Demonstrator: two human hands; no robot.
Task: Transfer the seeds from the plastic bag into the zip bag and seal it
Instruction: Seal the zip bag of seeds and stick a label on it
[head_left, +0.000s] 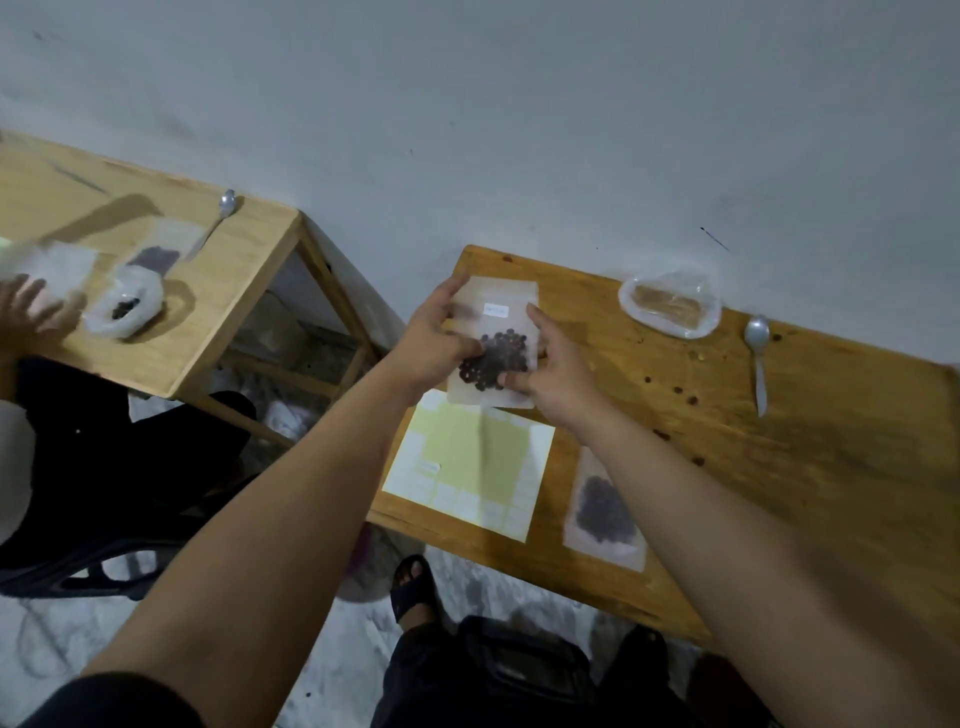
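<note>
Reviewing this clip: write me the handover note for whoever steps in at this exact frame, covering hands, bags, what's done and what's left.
Left hand: grips the left edge of the zip bag, held up over the table.
Right hand: grips its right edge and lower corner.
Seeds: a dark cluster already sits inside the held bag, which carries a small white label.
Plastic bag: lies at the table's far edge, apparently empty of seeds; a spoon is beside it.
A second filled bag lies flat near the label sheet.
A few loose seeds are scattered on the table.
Left: whether the zip is closed cannot be seen; check and press it shut.
</note>
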